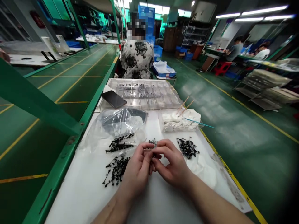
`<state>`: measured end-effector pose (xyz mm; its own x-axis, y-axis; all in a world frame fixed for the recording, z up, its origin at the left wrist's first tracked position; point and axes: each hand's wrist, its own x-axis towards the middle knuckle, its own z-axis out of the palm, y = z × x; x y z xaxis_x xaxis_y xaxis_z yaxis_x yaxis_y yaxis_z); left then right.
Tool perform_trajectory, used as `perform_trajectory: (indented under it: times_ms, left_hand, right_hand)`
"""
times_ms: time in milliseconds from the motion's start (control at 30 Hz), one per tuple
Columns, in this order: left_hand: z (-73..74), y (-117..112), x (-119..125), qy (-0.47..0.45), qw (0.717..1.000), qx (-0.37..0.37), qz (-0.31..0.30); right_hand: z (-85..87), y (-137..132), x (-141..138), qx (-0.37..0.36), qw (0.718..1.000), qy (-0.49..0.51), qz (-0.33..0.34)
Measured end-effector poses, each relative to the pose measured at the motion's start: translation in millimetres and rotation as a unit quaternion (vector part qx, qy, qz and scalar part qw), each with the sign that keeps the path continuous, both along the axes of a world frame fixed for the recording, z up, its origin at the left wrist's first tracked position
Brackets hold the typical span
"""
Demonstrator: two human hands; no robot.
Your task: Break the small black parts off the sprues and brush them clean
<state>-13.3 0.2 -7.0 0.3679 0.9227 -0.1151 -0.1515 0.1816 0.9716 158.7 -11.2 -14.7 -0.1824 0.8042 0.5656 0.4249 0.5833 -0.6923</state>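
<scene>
A white table carries a clear compartment tray, a phone and a plastic bag. Black plastic sprigs lie in clusters on both sides of the hands, with a small clump just beyond them. The left hand and right hand meet above the table, fingers drawn narrow together; anything between them is hidden.

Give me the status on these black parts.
Done: dark parts sit in the far compartments of the tray. In hand: the left hand and right hand meet at a small black cluster. Remaining: black clusters lie on the white sheet, and many compartments look empty.
</scene>
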Motion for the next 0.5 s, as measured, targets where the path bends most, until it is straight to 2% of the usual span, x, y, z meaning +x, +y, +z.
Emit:
perform_trajectory:
  times_ms: [100, 233, 400, 500]
  left_hand:
    - [0.5, -2, 1, 0.008, 1.000, -0.004, -0.017]
    - [1.4, -5, 0, -0.039, 0.999, -0.031, -0.016]
    - [1.4, -5, -6, -0.062, 0.997, -0.054, -0.003]
    - [1.0, -5, -9, -0.077, 0.995, -0.063, -0.031]
  right_hand:
    - [5.8, -2, 3, -0.001, 1.000, 0.018, 0.001]
    - [10.3, -3, 10, -0.035, 0.996, 0.080, -0.004]
    - [12.7, -5, 15, -0.110, 0.974, 0.196, 0.034]
    - [13.1, -6, 16, -0.130, 0.967, 0.210, 0.056]
